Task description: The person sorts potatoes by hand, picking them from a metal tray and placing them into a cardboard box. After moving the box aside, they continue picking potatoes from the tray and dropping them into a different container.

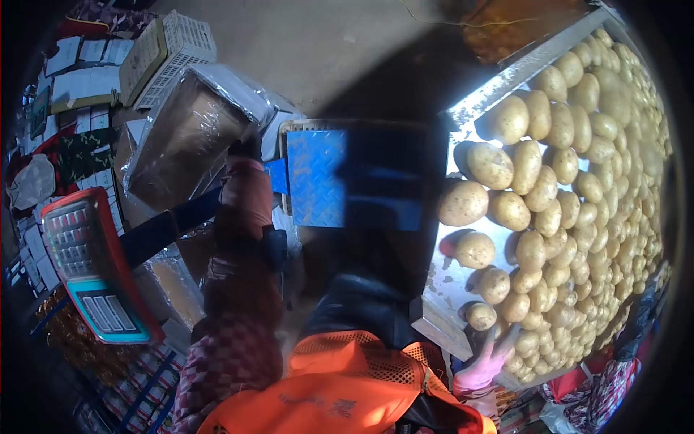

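Observation:
My left hand, dark in the shadow below a pink cuff, grips the near edge of a cardboard box lined with clear plastic. That box sits tilted at the left, and its brown bottom shows through the film. At the lower right, my right hand in a pink glove has its fingers stretched out beside the nearest potatoes, at the corner of a metal sorting table. Many pale potatoes cover this table.
A blue platform scale stands between box and table, half in shadow. Its red display with keypad rises at the left on a blue post. A white plastic crate is behind the box. Stacked cartons fill the far left.

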`<state>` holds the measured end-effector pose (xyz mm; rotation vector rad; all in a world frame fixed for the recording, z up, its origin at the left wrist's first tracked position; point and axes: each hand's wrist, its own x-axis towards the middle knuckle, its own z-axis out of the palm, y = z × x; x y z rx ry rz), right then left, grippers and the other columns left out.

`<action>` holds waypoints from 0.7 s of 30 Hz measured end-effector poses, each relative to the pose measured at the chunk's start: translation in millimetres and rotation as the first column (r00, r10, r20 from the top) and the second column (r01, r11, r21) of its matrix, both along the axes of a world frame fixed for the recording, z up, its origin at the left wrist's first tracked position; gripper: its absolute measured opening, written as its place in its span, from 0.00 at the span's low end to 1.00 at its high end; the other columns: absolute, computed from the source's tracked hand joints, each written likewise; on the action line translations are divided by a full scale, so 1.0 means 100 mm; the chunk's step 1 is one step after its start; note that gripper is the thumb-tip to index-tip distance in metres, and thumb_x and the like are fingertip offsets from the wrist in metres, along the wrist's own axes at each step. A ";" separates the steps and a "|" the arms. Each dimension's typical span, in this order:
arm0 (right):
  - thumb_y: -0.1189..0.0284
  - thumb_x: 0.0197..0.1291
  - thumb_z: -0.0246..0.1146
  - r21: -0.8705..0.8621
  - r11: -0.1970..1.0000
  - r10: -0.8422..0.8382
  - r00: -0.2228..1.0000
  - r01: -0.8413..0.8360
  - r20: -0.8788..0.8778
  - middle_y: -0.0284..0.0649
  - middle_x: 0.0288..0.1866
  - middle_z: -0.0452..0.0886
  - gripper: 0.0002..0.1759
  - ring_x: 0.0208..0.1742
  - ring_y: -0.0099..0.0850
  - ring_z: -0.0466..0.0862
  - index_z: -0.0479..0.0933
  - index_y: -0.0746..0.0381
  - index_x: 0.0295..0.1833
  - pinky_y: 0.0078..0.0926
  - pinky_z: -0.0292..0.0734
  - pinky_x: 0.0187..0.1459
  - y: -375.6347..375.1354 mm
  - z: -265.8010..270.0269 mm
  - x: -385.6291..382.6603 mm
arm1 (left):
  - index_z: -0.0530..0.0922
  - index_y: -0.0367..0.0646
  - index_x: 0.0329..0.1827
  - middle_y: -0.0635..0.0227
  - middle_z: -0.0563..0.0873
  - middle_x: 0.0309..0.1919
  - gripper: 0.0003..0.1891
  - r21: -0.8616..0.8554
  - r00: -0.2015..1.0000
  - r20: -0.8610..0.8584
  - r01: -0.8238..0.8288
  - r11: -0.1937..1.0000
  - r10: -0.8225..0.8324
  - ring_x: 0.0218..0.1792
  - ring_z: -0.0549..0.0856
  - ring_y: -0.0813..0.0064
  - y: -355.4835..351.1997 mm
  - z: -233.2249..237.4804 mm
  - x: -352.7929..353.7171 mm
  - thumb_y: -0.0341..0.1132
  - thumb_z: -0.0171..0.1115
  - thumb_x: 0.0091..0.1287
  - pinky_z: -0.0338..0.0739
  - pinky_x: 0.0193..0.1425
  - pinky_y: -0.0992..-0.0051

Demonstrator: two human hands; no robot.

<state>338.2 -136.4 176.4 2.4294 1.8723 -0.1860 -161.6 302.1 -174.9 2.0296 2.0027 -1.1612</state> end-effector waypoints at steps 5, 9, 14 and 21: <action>0.54 0.61 0.67 0.010 0.999 -0.042 0.998 0.043 -0.056 0.68 0.75 0.64 0.36 0.72 0.69 0.67 0.72 0.59 0.72 0.63 0.66 0.71 0.05 0.06 -0.03 | 0.75 0.46 0.67 0.53 0.76 0.67 0.30 0.040 0.968 0.176 -0.187 0.982 0.177 0.67 0.75 0.55 -0.10 0.48 0.30 0.56 0.56 0.70 0.71 0.69 0.58; 0.47 0.54 0.71 0.049 0.998 -0.023 0.996 0.028 -0.091 0.66 0.76 0.62 0.44 0.70 0.69 0.68 0.70 0.57 0.72 0.64 0.66 0.69 0.08 0.11 -0.04 | 0.78 0.46 0.64 0.52 0.78 0.64 0.28 0.034 0.922 0.291 -0.276 0.961 0.255 0.65 0.77 0.53 -0.23 0.83 0.55 0.55 0.57 0.69 0.73 0.67 0.58; 0.56 0.50 0.75 0.084 0.996 0.020 0.995 -0.012 -0.102 0.63 0.76 0.61 0.46 0.73 0.66 0.65 0.68 0.59 0.73 0.62 0.64 0.71 0.04 0.17 -0.04 | 0.81 0.45 0.61 0.50 0.81 0.60 0.25 0.004 0.852 0.427 -0.337 0.942 0.303 0.63 0.79 0.50 -0.38 1.27 0.73 0.52 0.58 0.68 0.76 0.65 0.57; 0.67 0.40 0.79 0.114 0.993 0.000 0.990 0.017 -0.140 0.62 0.76 0.61 0.50 0.75 0.63 0.63 0.68 0.60 0.74 0.57 0.62 0.73 0.01 0.23 -0.10 | 0.85 0.45 0.57 0.48 0.86 0.56 0.22 -0.034 0.742 0.591 -0.371 0.928 0.318 0.60 0.83 0.46 -0.97 1.58 0.87 0.49 0.60 0.67 0.80 0.61 0.57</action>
